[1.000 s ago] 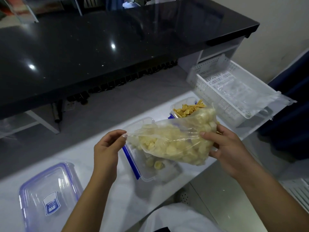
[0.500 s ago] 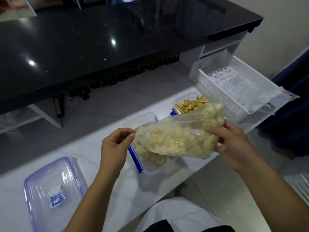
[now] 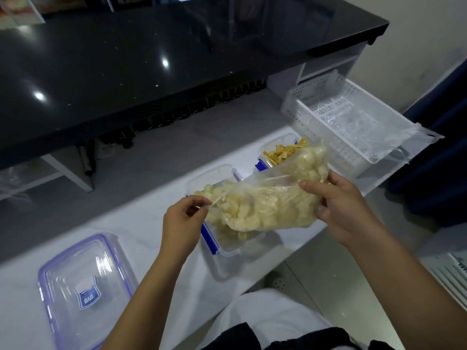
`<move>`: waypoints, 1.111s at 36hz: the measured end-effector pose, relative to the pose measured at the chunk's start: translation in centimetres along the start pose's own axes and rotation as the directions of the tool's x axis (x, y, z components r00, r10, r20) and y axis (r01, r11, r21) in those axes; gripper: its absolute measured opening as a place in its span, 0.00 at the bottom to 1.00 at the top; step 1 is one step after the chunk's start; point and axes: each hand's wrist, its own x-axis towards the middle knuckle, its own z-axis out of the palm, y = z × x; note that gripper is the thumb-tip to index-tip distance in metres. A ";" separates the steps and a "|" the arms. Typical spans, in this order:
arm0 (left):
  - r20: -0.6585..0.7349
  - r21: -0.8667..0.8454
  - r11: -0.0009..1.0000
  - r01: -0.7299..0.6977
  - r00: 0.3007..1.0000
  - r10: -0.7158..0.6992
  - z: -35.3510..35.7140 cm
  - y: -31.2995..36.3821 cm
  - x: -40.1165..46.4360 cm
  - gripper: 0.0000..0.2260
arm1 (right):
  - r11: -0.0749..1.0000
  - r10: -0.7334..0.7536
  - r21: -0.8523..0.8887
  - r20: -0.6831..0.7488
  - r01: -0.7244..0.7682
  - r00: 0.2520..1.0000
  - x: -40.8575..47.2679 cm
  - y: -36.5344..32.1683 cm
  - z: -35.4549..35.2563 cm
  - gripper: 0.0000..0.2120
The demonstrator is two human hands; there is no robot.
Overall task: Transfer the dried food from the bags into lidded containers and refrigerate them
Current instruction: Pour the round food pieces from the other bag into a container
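Left hand (image 3: 183, 218) pinches the mouth of the bag (image 3: 265, 200); right hand (image 3: 338, 205) grips its raised base. Bag lies tilted over the open container (image 3: 222, 238) on the tabletop (image 3: 141, 223). Recommend keeping the mouth inside the rim, raising the three o'clock end gradually.

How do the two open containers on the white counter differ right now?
The near container holds pale round pieces, with the bag tipped over it; the far container holds yellow strips. The near one shows most of its rim, while the bag hides much of the far one. Both are clear, lidless, with blue clips.
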 end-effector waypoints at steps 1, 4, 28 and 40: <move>-0.002 -0.003 1.000 -0.026 1.000 0.026 -0.1 0.1 -0.2 0.13 | 1.000 -0.007 -0.010 0.021 0.007 1.000 -0.2 0.1 0.0 0.18; 0.020 0.014 1.000 -0.018 1.000 0.018 -0.3 0.0 -0.5 0.13 | 0.999 -0.021 -0.026 0.041 0.022 0.999 -0.7 0.3 0.2 0.18; -0.010 0.072 0.997 0.007 1.000 -0.006 0.3 -0.6 -2.0 0.11 | 0.966 -0.189 -0.146 0.159 0.213 0.969 -0.1 -0.2 0.3 0.15; -0.139 0.163 0.980 0.112 0.986 -0.090 2.0 1.4 -2.9 0.09 | 0.973 -0.143 -0.118 0.364 0.198 0.920 4.9 -3.2 1.9 0.20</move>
